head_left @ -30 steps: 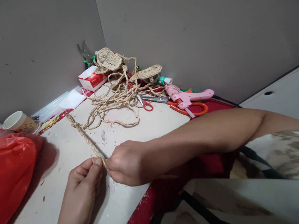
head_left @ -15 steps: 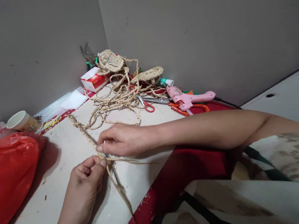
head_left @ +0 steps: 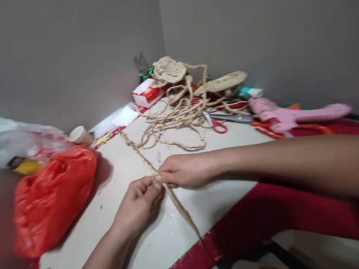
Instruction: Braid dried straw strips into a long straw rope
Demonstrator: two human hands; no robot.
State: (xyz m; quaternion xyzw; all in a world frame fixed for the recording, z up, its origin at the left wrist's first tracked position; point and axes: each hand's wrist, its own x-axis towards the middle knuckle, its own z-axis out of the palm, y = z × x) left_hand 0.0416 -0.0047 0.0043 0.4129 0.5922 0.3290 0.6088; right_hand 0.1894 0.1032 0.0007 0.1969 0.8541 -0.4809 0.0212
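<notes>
Both hands meet at one spot on a straw braid [head_left: 144, 159] above the pale tabletop. My left hand [head_left: 141, 198] pinches the braid between thumb and fingers from the lower left. My right hand [head_left: 185, 170] pinches it just above, fingertips touching those of the left. The finished plait runs up and left from the fingers. Loose flat strands [head_left: 185, 214] hang down and right over the table edge. The picture is slightly blurred.
Behind lie coiled straw rope [head_left: 170, 70], tangled braid, red-handled scissors [head_left: 219, 126], a pink glue gun [head_left: 294, 116] and a red-white box [head_left: 147, 93]. At the left are a red plastic bag [head_left: 57, 191], a paper cup [head_left: 80, 136] and a clear bag [head_left: 19, 136].
The view has turned left, so things appear further right. My right fingers have closed onto the braid beside my left fingertips. The strands that stuck out to the right now hang with the others.
</notes>
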